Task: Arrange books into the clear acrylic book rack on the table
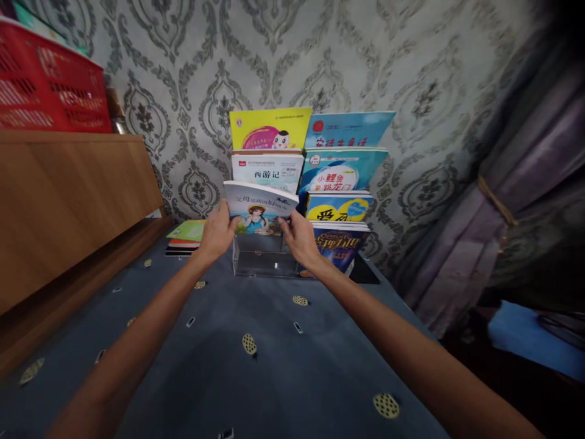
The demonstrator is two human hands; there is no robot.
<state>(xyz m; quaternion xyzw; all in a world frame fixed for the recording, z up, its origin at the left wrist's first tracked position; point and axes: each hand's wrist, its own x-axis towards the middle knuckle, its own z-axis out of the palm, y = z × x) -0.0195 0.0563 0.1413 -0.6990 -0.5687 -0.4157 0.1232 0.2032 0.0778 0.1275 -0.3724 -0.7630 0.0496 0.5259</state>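
Note:
Both of my hands grip one pale-covered book (259, 210) with a drawn girl on its front. My left hand (218, 233) holds its left edge and my right hand (298, 236) holds its right edge. The book stands in the lower left tier of a clear tiered rack (260, 259) at the far end of a blue cloth-covered table (256, 366). Behind it in the left column stand a white book (267, 171) and a yellow book (270, 128). The right column holds several blue books (340, 174).
A small stack of flat books (185, 238) with a green one on top lies left of the rack. A wooden cabinet (68, 201) rises on the left with a red basket (50, 82) on top. Patterned wallpaper is behind; purple curtains (516, 183) hang on the right.

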